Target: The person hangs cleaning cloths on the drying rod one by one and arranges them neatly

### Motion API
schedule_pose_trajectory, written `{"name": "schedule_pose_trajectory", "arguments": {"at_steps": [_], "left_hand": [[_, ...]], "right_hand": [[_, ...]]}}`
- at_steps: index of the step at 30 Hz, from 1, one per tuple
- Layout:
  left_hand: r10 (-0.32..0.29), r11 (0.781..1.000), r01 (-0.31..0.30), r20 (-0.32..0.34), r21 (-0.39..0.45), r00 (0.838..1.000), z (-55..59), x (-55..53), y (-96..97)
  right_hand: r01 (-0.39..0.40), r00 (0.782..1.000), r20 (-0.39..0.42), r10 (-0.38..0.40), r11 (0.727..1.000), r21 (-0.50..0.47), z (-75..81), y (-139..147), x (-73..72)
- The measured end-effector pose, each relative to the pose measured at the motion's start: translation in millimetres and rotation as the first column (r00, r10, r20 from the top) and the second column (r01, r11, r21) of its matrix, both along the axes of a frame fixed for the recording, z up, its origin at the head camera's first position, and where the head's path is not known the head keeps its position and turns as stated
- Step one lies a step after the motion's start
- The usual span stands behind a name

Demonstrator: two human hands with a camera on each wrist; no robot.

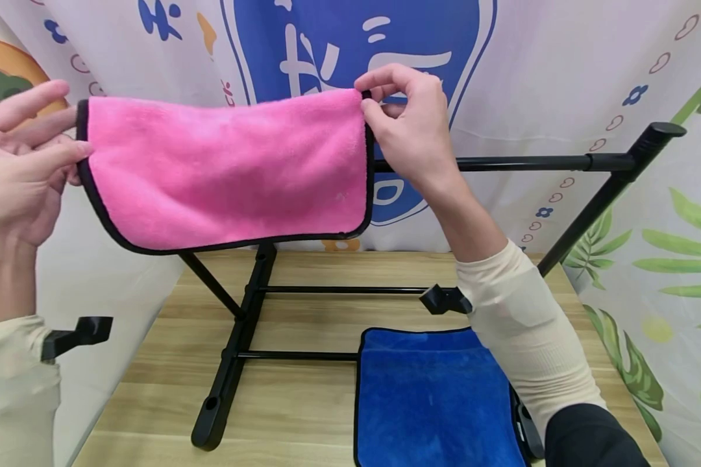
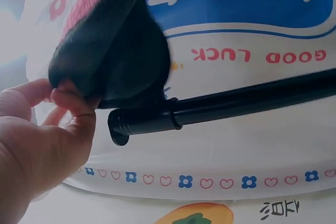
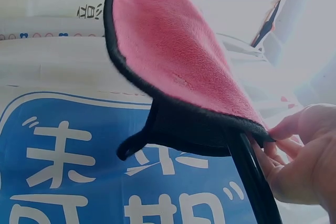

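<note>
A pink plush cloth point(image 1: 228, 172) with black edging is spread over the top bar point(image 1: 520, 165) of a black rack. My left hand point(image 1: 29, 155) pinches its left edge between thumb and fingers. At the upper right corner, my right hand point(image 1: 415, 123) pinches the edging. The left wrist view shows the dark underside point(image 2: 131, 61) of the cloth beside the bar's end cap point(image 2: 121, 127). In the right wrist view, a dark flap with a small loop point(image 3: 128, 148) hangs behind the pink face point(image 3: 173, 45).
A blue cloth point(image 1: 432, 395) with black edging lies at the rack's lower right front. The rack's left foot point(image 1: 233, 350) and lower crossbar point(image 1: 339, 290) stand on a wooden tabletop point(image 1: 304, 415). A printed curtain point(image 1: 537, 78) hangs close behind.
</note>
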State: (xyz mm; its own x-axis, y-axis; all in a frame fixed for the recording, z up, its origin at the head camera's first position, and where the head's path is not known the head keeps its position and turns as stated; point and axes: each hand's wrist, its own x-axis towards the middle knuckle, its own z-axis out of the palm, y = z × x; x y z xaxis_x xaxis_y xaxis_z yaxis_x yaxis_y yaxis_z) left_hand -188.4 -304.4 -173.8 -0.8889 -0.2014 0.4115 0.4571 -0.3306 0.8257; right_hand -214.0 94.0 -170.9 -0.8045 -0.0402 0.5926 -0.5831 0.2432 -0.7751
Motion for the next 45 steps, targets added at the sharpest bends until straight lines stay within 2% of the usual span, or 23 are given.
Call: {"name": "schedule_pose_trajectory", "arguments": {"at_steps": [3,6,12,16,20,23,26,29,33,36,42,45], "left_hand": [[-0.04,0.998,0.042,-0.075,0.036,0.996,-0.5,-3.1,-1.5],[-0.087,0.995,0.091,-0.104,0.04,0.991,0.2,-4.5,-2.4],[-0.118,0.993,0.117,-0.042,-0.024,0.992,2.3,-2.2,-2.4],[-0.059,0.996,0.06,0.017,-0.067,0.998,0.1,-0.9,-3.6],[0.038,0.982,-0.021,0.088,-0.185,0.995,-3.7,0.3,-4.9],[0.094,0.967,-0.067,0.1,-0.246,0.991,-6.6,1.7,-5.6],[0.137,0.955,-0.11,0.08,-0.275,0.987,-8.9,3.3,-6.9],[0.2,0.932,-0.167,0.072,-0.321,0.977,-10.4,5.6,-8.1],[0.288,0.88,-0.233,0.075,-0.414,0.955,-12.1,11.3,-7.0],[0.301,0.865,-0.241,0.07,-0.44,0.951,-14.5,15.4,-5.4],[0.251,0.897,-0.219,0.037,-0.384,0.967,-20.1,16.9,-3.7],[0.274,0.89,-0.236,0.043,-0.39,0.961,-20.4,17.0,-3.2]], "right_hand": [[-0.023,1.0,-0.005,0.023,0.999,-0.023,0.8,0,0.6],[-0.05,0.999,-0.008,0.05,0.998,-0.047,1.1,0,0.9],[-0.089,0.996,0.001,0.089,0.995,-0.036,-2.2,0,0.4],[-0.1,0.994,0.032,0.1,0.995,-0.014,-3.5,1,1.5],[-0.094,0.993,0.083,0.089,0.993,0.064,-2.8,2,3.1],[-0.092,0.991,0.105,0.078,0.988,0.128,-2.3,1,3.7],[-0.072,0.994,0.091,0.056,0.981,0.181,-2.4,1,4.3],[-0.047,0.998,0.055,0.036,0.974,0.223,-2.7,0,4.5],[-0.024,1.0,0.016,0.02,0.964,0.264,-3.4,0,5.9],[-0.004,1.0,-0.002,0.005,0.953,0.304,-3.9,1,7.5],[0.041,0.999,-0.018,-0.037,0.911,0.41,-5.8,1,9.6],[0.054,0.999,-0.028,-0.047,0.895,0.442,-7.8,1,10.7]]}}
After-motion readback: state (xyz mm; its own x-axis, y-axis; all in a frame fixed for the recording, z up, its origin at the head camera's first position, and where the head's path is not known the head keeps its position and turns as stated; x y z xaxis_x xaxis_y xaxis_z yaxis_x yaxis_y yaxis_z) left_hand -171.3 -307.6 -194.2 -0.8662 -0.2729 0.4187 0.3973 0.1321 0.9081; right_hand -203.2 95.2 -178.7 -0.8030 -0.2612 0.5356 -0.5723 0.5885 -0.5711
